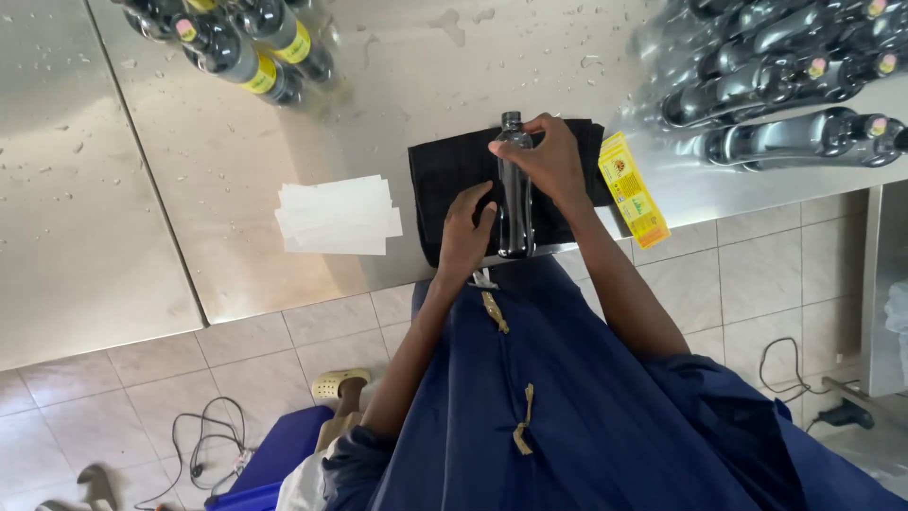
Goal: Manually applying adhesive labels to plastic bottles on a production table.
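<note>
A dark plastic bottle (515,203) lies on a black cloth (445,166) spread at the near edge of a wet steel table (189,189). My right hand (547,156) is shut around the bottle's neck end. My left hand (465,232) rests flat on the cloth against the bottle's left side, fingers apart. A strip of yellow labels (632,189) lies just right of the cloth. A stack of white sheets (336,216) lies to the cloth's left.
Several dark bottles with yellow labels (251,47) lie at the table's far left. Several unlabelled dark bottles (794,85) lie at the far right. Below the table is tiled floor with cables (203,440), a sandal (339,383) and a blue object (284,449).
</note>
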